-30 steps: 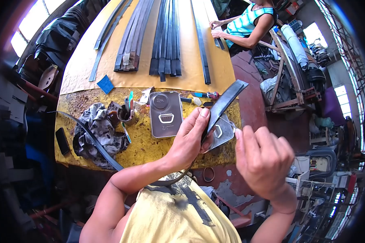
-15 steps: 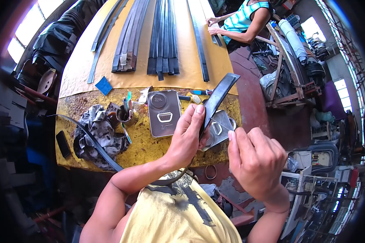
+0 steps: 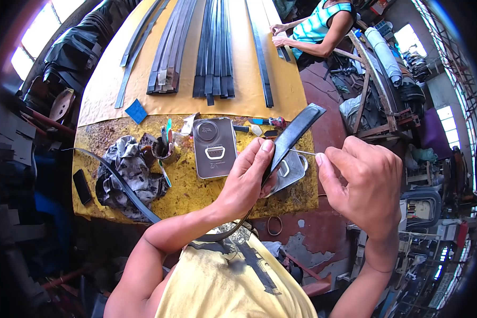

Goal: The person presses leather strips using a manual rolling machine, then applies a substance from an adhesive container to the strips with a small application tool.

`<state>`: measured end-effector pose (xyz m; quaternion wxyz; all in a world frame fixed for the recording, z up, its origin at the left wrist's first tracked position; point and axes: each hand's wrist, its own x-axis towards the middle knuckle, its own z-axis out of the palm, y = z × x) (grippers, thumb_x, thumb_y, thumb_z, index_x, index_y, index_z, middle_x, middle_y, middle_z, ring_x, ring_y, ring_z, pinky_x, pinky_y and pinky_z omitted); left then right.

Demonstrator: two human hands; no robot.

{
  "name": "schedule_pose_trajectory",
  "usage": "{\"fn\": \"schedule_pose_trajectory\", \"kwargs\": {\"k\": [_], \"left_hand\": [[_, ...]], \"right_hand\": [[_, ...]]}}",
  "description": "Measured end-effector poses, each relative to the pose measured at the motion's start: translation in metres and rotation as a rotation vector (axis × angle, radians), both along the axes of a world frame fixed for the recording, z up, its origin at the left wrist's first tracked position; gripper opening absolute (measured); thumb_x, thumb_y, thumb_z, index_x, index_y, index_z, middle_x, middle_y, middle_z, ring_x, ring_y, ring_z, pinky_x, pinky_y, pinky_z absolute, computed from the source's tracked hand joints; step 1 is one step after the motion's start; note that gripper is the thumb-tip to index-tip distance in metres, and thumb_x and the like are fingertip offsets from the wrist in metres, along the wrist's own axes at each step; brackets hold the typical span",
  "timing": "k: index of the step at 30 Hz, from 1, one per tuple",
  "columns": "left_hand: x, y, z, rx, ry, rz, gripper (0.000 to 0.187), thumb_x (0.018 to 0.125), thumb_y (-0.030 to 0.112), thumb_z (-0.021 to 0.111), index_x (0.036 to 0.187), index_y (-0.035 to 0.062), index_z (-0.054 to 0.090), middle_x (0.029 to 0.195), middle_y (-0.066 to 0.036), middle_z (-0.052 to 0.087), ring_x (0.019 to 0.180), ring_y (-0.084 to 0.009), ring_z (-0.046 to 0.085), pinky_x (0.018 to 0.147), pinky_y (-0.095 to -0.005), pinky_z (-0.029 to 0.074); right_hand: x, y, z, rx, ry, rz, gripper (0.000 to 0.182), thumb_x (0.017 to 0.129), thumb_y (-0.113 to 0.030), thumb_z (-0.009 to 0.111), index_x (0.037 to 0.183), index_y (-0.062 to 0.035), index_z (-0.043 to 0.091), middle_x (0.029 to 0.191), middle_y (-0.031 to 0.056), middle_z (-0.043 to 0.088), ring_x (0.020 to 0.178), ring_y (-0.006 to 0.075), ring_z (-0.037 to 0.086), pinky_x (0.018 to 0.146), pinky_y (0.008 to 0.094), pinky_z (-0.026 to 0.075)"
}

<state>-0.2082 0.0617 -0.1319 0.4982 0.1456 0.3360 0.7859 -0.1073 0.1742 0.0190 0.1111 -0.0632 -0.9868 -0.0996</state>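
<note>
Holding a black strap [image 3: 290,133] in the left hand [image 3: 253,165], in a narrow pinch with the thumb on its face, over the near side of the yellow table [image 3: 196,200]. Free end aimed at 1 o'clock, tilted upward; lower down, curving toward the shirt [image 3: 217,281]. At 3 o'clock from there, pinching a thin rod [image 3: 304,152] (pale, and quite slim) between thumb and finger of the right hand [image 3: 361,180], closed tightly. Rod pointing to 9 o'clock, right up at the strap's edge; cannot tell whether touching.

Around the left hand: at 10 o'clock, just beside it, a flat case [image 3: 215,168]; between 3 and 4, partly hidden, a clear tray [image 3: 293,179]. Toward 9, a cup [image 3: 167,155] of brushes, then a crumpled rag [image 3: 128,172] and a phone [image 3: 81,186]. At 10, farther off, a blue square [image 3: 136,111]; between 11 and 12, dark strips [image 3: 213,69]. At 1 o'clock, across the table, a co-worker [image 3: 323,29].
</note>
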Motion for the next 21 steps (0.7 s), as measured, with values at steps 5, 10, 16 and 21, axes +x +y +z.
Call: {"fn": "schedule_pose_trajectory", "kwargs": {"k": [5, 10, 16, 21], "left_hand": [[-0.002, 0.000, 0.000, -0.010, -0.045, -0.037, 0.027, 0.104, 0.033, 0.039, 0.089, 0.0105, 0.043, 0.070, 0.001, 0.041, 0.049, -0.0063, 0.039, 0.043, -0.0201, 0.032], [-0.004, 0.001, -0.001, 0.019, -0.081, -0.070, 0.029, 0.104, 0.033, 0.038, 0.088, 0.0101, 0.043, 0.069, 0.001, 0.040, 0.049, -0.0060, 0.038, 0.042, -0.0203, 0.031], [-0.007, 0.001, 0.002, -0.012, -0.116, -0.101, 0.031, 0.104, 0.034, 0.039, 0.087, 0.0093, 0.045, 0.069, 0.002, 0.039, 0.048, -0.0055, 0.037, 0.042, -0.0201, 0.030], [-0.008, 0.001, 0.000, 0.011, -0.158, -0.138, 0.033, 0.104, 0.035, 0.039, 0.086, 0.0083, 0.045, 0.069, 0.002, 0.038, 0.049, -0.0055, 0.036, 0.041, -0.0202, 0.030]], "right_hand": [[0.006, -0.006, 0.008, 0.083, 0.041, -0.025, 0.018, 0.079, -0.015, 0.068, 0.067, -0.0071, 0.058, 0.061, 0.0060, 0.045, 0.053, 0.0239, 0.053, 0.051, 0.0367, 0.039], [0.020, -0.014, 0.018, 0.072, 0.134, -0.079, 0.011, 0.077, -0.013, 0.070, 0.073, -0.0065, 0.062, 0.060, 0.0046, 0.042, 0.049, 0.0231, 0.048, 0.048, 0.0357, 0.034], [0.022, -0.016, 0.010, 0.019, 0.142, -0.074, 0.009, 0.077, -0.012, 0.071, 0.075, -0.0057, 0.064, 0.060, 0.0040, 0.044, 0.049, 0.0222, 0.049, 0.048, 0.0351, 0.035], [0.015, -0.011, -0.006, 0.018, 0.078, -0.016, 0.010, 0.078, -0.013, 0.070, 0.075, -0.0060, 0.064, 0.061, 0.0038, 0.045, 0.050, 0.0211, 0.051, 0.048, 0.0345, 0.037]]}}
